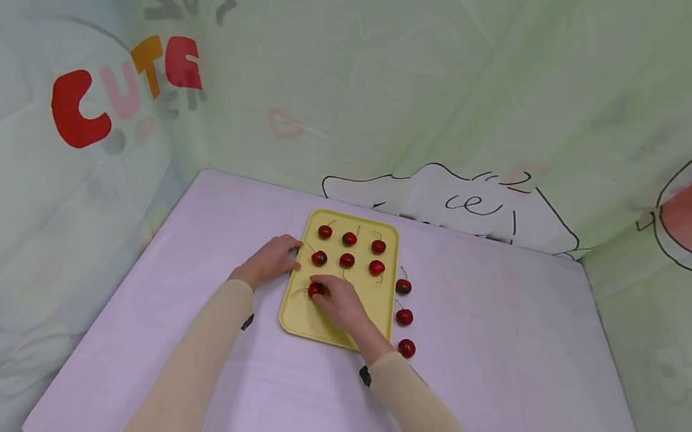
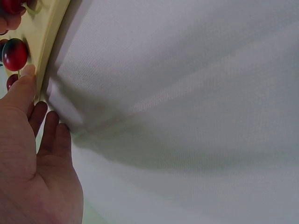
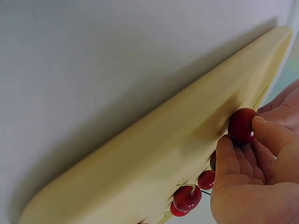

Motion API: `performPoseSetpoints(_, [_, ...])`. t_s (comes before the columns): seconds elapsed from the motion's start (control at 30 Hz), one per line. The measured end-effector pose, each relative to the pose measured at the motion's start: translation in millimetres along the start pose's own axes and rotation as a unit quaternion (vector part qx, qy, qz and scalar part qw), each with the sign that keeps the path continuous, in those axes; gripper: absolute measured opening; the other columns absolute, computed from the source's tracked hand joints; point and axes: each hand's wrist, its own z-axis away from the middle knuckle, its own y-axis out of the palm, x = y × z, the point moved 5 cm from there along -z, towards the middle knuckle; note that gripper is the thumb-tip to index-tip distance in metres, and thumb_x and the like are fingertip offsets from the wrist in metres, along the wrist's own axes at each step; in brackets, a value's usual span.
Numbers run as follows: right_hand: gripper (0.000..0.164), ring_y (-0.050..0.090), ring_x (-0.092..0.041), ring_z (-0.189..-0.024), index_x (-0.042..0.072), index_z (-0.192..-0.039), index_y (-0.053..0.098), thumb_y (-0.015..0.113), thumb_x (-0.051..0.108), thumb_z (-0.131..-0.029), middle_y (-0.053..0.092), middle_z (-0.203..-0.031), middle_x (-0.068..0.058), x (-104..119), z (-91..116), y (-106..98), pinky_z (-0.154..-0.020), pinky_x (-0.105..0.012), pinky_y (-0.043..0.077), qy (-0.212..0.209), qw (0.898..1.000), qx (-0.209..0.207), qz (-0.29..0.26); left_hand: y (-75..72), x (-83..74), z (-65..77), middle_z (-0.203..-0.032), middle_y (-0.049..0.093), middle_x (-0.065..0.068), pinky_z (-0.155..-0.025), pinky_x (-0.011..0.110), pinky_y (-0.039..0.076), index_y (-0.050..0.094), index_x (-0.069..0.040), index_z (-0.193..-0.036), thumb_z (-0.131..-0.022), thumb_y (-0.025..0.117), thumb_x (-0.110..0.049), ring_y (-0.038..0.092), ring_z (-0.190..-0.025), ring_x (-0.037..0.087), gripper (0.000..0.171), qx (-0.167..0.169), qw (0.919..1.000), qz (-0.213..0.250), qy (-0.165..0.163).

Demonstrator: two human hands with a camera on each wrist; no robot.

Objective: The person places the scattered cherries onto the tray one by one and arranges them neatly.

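A yellow tray [image 1: 374, 306] lies on the table with two rows of dark red cherries, among them a top-row cherry [image 1: 349, 239] and a second-row cherry [image 1: 319, 258]. At its left rim, my left hand [image 1: 265, 261] touches the edge, thumb and fingers spread apart. In the left wrist view the thumb [image 2: 25, 84] rests at the rim and the other fingers are outside it. My right hand [image 1: 340, 303] pinches a cherry [image 3: 241, 127] between thumb and fingers, under the left of the second row. That cherry's stem points left; the hand partly covers it.
Right of the tray, three cherries stand in a column: an upper cherry [image 1: 403, 286], a middle cherry [image 1: 404, 317] and a lower cherry [image 1: 407, 349]. A pale cloth covers the table [image 1: 482, 377]. Printed curtains [image 1: 362, 81] enclose its back and sides.
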Motion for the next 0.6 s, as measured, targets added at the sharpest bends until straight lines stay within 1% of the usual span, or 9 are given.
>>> performPoseSetpoints(0.17, [0.034, 0.06, -0.024, -0.115, 0.004, -0.127, 0.064, 0.066, 0.008, -0.093, 0.065, -0.124, -0.01, 3, -4, 3, -0.099, -0.039, 0.049, 0.001, 1.0, 0.0, 0.005, 0.0, -0.1, 0.6, -0.14, 0.048, 0.017, -0.115, 0.04, 0.03, 0.048, 0.002, -0.139, -0.095, 0.065, -0.019, 0.042, -0.133, 0.031, 0.051, 0.003, 1.0, -0.005, -0.005])
performPoseSetpoints(0.4, [0.034, 0.06, -0.024, -0.116, 0.004, -0.127, 0.064, 0.066, 0.007, -0.093, 0.065, -0.125, -0.01, 7, -10, 6, -0.098, -0.038, 0.05, -0.006, 1.0, -0.011, 0.015, -1.3, -3.1, 1.5, -0.139, 0.049, 0.019, -0.114, 0.041, 0.031, 0.048, 0.004, -0.138, -0.095, 0.065, -0.017, 0.043, -0.132, 0.033, 0.051, -0.002, 0.9999, -0.006, 0.008])
performPoseSetpoints(0.6, [0.036, 0.059, -0.025, -0.117, 0.003, -0.129, 0.063, 0.066, 0.005, -0.093, 0.064, -0.127, -0.01, 11, -9, 4, -0.099, -0.039, 0.049, 0.001, 1.0, -0.015, 0.009, -2.6, -4.3, 2.7, -0.139, 0.049, 0.019, -0.114, 0.041, 0.031, 0.048, 0.004, -0.138, -0.095, 0.065, -0.017, 0.043, -0.132, 0.033, 0.051, -0.004, 0.9999, -0.008, 0.007])
